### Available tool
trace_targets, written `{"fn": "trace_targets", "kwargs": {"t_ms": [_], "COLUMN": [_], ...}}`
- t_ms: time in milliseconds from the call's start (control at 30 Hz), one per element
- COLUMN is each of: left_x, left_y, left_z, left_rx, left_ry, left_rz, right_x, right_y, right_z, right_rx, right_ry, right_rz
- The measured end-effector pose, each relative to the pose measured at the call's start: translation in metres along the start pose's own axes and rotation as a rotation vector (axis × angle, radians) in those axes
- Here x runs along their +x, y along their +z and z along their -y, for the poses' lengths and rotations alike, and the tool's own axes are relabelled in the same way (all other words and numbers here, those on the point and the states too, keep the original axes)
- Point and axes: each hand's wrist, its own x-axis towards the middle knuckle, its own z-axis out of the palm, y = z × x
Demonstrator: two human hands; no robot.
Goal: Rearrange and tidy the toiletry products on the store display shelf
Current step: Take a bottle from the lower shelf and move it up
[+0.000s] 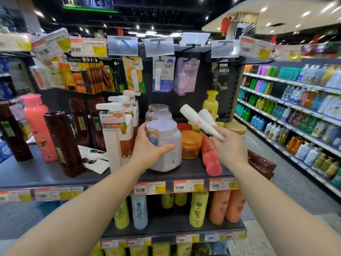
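Where gripped: white jar (166,145), pale lid, front of shelf (46,174); curled left hand (147,150) fingers (167,147)
Right hand (229,146): two white tubes (199,121) pinched, held above orange jar (191,144)

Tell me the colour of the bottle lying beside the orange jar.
Pink bottle, clearest in the head view.
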Motion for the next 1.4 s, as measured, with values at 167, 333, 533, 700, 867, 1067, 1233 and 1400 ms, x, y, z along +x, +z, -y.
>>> {"fn": "trace_targets", "kwargs": {"t_ms": [167, 333, 533, 700, 867, 1067, 1233, 1400], "left_x": [0.004, 0.014, 0.007, -0.026, -0.059, -0.071, -0.080, -0.075], "left_y": [0.007, 0.006, 0.009, 0.002, -0.028, -0.071, -0.091, -0.077], "left_z": [0.016, 0.020, 0.015, -0.006, -0.017, -0.010, 0.001, 0.005], "left_rx": [0.024, 0.034, 0.135, 0.198, 0.167, 0.179, 0.177, 0.133], "left_ry": [0.001, -0.001, -0.012, 0.141, 0.253, 0.281, 0.278, 0.265], "left_rz": [0.055, 0.107, 0.007, -0.125, -0.023, -0.052, -0.134, -0.075], "right_x": [0.003, 0.004, 0.007, 0.028, 0.039, 0.032, 0.029, 0.019], "right_y": [0.007, 0.017, 0.022, 0.037, 0.067, 0.081, 0.050, 0.009], "right_z": [-0.009, -0.008, 0.017, 0.067, 0.112, 0.134, 0.126, 0.121], "right_rx": [-0.016, -0.021, 0.015, -0.013, -0.211, -0.435, -0.281, -0.208], "right_ry": [0.038, 0.045, 0.006, -0.105, -0.114, -0.237, -0.163, -0.153], "right_rz": [0.035, 0.052, 0.021, 0.077, 0.178, 0.157, 0.046, 0.013]}}
